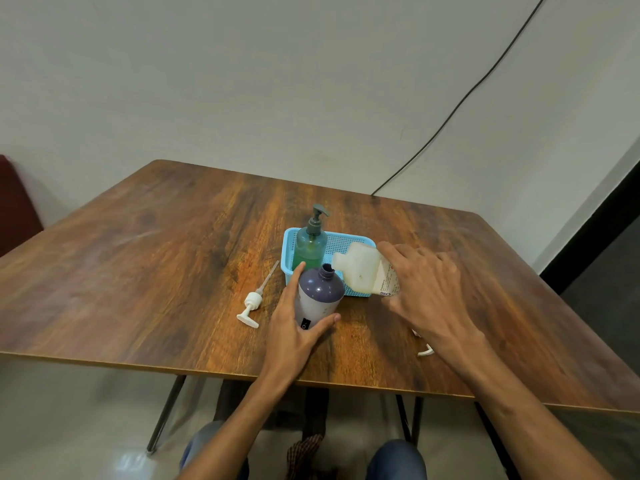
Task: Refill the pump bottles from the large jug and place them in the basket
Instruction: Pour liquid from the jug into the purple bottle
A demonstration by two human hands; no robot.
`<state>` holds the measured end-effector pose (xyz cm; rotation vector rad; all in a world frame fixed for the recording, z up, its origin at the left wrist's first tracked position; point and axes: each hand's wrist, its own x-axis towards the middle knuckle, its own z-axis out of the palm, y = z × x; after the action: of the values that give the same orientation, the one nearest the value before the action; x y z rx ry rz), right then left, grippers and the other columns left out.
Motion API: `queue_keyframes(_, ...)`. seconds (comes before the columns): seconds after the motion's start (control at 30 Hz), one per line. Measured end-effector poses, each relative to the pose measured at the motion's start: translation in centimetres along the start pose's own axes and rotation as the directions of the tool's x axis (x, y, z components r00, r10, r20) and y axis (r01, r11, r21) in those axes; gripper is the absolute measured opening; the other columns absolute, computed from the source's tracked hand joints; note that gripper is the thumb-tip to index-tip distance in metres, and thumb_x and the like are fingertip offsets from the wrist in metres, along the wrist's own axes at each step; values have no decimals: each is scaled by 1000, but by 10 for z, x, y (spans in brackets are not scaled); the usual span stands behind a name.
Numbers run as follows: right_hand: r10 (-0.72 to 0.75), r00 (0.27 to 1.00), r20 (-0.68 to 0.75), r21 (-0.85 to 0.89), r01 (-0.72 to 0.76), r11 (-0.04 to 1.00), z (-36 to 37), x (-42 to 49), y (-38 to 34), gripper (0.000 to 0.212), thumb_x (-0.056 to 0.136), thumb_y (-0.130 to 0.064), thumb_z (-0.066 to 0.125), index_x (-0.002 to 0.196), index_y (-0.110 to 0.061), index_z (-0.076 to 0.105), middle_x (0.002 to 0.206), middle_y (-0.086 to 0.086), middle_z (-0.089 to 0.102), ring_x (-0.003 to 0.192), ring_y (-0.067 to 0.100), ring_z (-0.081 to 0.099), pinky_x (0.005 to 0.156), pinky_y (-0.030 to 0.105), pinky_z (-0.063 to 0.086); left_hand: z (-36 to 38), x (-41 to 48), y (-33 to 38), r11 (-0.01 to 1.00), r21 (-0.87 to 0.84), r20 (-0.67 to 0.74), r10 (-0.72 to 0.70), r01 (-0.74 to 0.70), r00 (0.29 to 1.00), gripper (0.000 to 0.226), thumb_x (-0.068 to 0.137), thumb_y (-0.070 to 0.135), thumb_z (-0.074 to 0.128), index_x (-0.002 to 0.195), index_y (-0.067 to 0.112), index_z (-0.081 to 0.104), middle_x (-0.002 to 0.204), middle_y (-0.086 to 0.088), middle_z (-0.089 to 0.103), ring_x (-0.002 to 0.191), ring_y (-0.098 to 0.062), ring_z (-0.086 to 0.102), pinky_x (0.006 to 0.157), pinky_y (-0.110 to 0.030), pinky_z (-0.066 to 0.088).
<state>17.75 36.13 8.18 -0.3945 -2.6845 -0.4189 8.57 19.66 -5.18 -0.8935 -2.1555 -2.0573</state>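
Note:
A purple bottle (319,292) stands uncapped on the wooden table (138,271), and my left hand (294,323) grips its body. My right hand (426,285) holds a white jug (363,268) tipped to the left, its mouth right beside the purple bottle's open neck. Behind them a light blue basket (349,242) holds a green pump bottle (311,244) standing upright with its grey pump on. The white pump head (254,301) with its long tube lies on the table left of the purple bottle.
A small white piece (425,351) lies partly hidden under my right forearm. A black cable (450,112) runs down the wall to the table's far edge. The table's near edge is just below my wrists; my knees show beneath it.

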Motion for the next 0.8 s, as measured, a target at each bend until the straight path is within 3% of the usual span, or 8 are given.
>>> queue_keyframes(0.1,-12,1000,3,8,12,1000,-2,0,0,83,65,-40,88,138,-23,52,124,5,68,104,31,66,86,45,49,0,0,0,1000,0,4,5,-5,1000,100,77,40,85,157,39,25,152,12,46,133,2,49,107,-17,45)
queue_keyframes(0.27,-9,1000,20,3,9,1000,-6,0,1,81,67,-38,86,139,-24,50,125,4,67,105,31,65,88,45,47,0,0,2,1000,11,5,12,-12,1000,100,77,38,85,156,39,24,151,11,46,133,5,47,102,-7,41)
queue_keyframes(0.57,-23,997,71,15,22,1000,-14,1,1,82,79,-40,78,149,-27,37,142,3,56,123,30,56,98,44,41,0,0,0,1000,10,9,19,-19,1000,100,77,36,86,156,37,25,151,12,46,134,4,47,102,-8,41)
queue_keyframes(0.8,-19,995,94,-7,20,1000,-15,2,1,83,79,-38,78,149,-28,36,143,3,55,125,30,55,101,47,41,0,-1,2,1000,16,3,25,-25,1000,99,77,37,86,155,39,25,145,22,44,131,10,46,101,-5,40)
